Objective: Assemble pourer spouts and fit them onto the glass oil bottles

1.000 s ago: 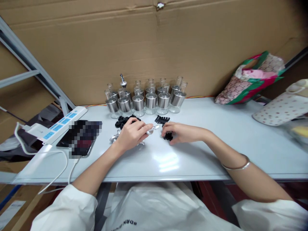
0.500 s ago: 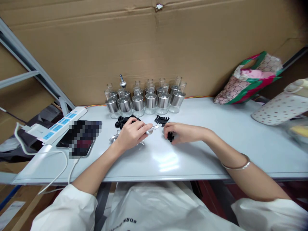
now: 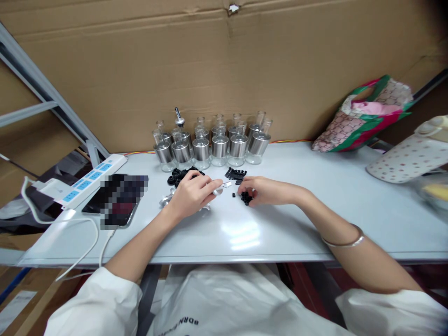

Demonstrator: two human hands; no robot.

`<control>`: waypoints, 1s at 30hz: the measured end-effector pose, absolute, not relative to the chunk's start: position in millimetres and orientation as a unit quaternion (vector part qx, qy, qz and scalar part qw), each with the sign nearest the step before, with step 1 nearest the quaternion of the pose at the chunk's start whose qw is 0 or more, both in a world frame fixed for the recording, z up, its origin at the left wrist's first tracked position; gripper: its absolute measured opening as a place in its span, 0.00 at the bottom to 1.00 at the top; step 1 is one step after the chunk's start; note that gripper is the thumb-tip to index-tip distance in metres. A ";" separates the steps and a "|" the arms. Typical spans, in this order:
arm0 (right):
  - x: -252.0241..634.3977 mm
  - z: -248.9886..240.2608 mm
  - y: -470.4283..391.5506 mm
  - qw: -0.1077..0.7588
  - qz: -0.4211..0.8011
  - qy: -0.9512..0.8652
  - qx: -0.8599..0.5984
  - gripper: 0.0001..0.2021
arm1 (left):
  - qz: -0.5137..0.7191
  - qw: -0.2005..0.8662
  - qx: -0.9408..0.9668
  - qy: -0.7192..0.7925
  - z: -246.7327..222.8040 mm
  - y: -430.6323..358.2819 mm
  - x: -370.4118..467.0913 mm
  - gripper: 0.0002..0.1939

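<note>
My left hand (image 3: 192, 193) is closed around a silver metal pourer spout (image 3: 224, 185), whose narrow end points right between thumb and fingers. Under and beside that hand lie more silver metal pieces (image 3: 166, 200), partly hidden. Behind it is a heap of round black stoppers (image 3: 177, 176). My right hand (image 3: 257, 190) reaches down over a pile of small black pieces (image 3: 246, 198), thumb and fingers apart around it. One loose black piece (image 3: 234, 195) lies just left of the fingers. Beyond them, short black tubes (image 3: 236, 174) lie grouped on the table.
Several glass bottles with steel sleeves (image 3: 220, 145) stand in rows at the back; one carries a metal pourer (image 3: 178, 117). Leftward are a power strip (image 3: 94, 179) and phones (image 3: 121, 205) with cables. A patterned bag (image 3: 350, 121) and a spotted white container (image 3: 409, 154) stand right.
The right hand's fingers have shifted slightly and opened over the black pile. A single black piece now shows apart from it, to the left. My left hand keeps its hold on the pourer spout.
</note>
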State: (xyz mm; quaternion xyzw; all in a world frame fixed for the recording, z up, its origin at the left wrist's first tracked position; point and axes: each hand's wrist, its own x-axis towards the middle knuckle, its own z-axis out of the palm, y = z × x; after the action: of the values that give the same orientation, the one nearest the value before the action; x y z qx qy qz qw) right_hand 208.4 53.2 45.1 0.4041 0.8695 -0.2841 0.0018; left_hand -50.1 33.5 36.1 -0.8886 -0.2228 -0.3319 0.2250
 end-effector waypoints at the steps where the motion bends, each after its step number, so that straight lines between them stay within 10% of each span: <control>1: 208.6 46.3 52.7 0.002 -0.284 0.869 0.405 0.19 | -0.332 0.226 -0.888 -0.223 36.3 33.4 -50.1 0.07; 11: 191.3 31.2 53.2 -0.167 -0.178 0.918 0.312 0.15 | -0.331 0.216 -0.891 -0.224 35.2 33.3 -49.9 0.08; 30: 213.0 45.1 67.3 -0.120 -0.215 0.872 0.424 0.06 | -0.327 0.220 -0.892 -0.224 37.2 32.2 -48.6 0.07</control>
State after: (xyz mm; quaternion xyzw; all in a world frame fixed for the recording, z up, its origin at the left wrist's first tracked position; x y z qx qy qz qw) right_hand 213.0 67.3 45.1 0.4236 0.8719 -0.2145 -0.1199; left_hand -48.6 32.2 37.2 -0.8915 -0.2241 -0.3266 0.2197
